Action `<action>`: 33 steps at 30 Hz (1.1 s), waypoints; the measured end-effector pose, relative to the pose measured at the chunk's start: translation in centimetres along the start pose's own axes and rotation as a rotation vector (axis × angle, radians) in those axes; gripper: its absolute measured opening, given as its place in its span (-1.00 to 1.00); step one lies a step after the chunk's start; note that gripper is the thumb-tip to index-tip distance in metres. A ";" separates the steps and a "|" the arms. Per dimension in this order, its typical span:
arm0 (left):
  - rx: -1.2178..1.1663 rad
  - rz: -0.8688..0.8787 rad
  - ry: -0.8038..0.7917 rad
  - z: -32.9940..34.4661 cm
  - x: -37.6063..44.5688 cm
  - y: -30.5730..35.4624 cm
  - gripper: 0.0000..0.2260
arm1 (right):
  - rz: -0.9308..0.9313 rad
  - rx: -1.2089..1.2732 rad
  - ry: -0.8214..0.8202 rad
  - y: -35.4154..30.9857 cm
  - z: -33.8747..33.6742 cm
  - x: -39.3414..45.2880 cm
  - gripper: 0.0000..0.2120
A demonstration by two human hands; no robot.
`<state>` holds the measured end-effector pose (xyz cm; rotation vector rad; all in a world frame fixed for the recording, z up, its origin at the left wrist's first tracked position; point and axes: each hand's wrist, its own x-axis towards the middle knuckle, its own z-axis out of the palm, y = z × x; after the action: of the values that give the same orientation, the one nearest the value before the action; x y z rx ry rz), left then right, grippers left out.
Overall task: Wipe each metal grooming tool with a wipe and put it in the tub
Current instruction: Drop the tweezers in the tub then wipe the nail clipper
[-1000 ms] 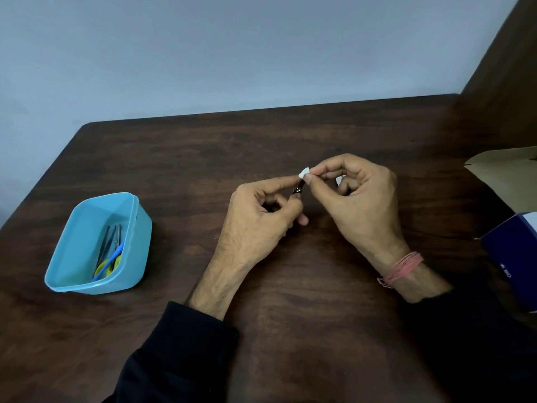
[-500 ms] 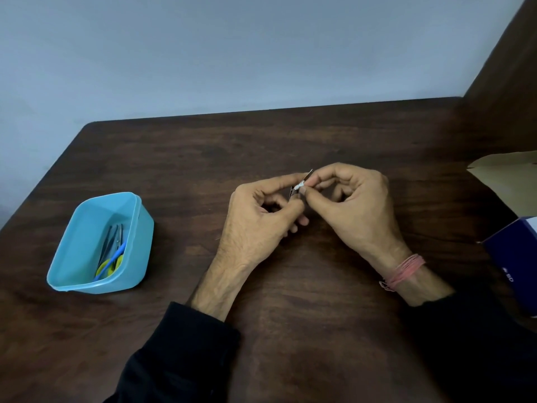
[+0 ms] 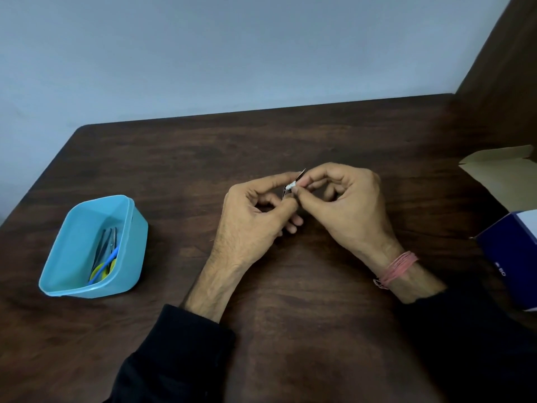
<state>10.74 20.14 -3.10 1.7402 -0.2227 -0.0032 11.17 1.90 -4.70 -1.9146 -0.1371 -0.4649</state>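
Above the middle of the dark wooden table, my left hand [image 3: 255,216] pinches a small slim metal grooming tool [image 3: 299,176] whose tip sticks up between my hands. My right hand [image 3: 345,210] pinches a small white wipe [image 3: 291,186] against the tool's shaft. Most of the tool is hidden by my fingers. A light blue plastic tub [image 3: 128,228] stands at the left of the table. Inside it lie several metal tools [image 3: 106,245] and a blue and yellow handled one [image 3: 101,270].
An open cardboard box flap [image 3: 499,175] lies at the right edge of the table. A dark blue box [image 3: 511,257] stands in front of it at the near right. A brown wall panel [image 3: 505,53] rises at the far right corner.
My right hand has slid the wipe down along the tool, from its tip toward my left fingers, so the metal tip now shows above the wipe. My left hand has stayed in place.
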 end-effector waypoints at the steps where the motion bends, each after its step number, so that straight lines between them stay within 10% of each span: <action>1: -0.004 0.000 -0.001 0.0 0.0 0.0 -0.69 | 0.005 0.001 0.000 0.0 0.0 0.0 -0.91; 20: 0.005 -0.011 -0.009 0.1 0.1 -0.4 -0.69 | -0.050 0.025 0.180 -0.4 -0.2 0.1 -0.92; 33: 0.093 -0.003 0.000 0.0 0.2 -0.7 -0.78 | -0.047 0.189 0.019 -1.1 0.0 -0.3 -0.92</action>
<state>11.06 20.21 -3.76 1.8331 -0.2235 0.0054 10.52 2.34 -3.87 -1.7241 -0.2072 -0.4848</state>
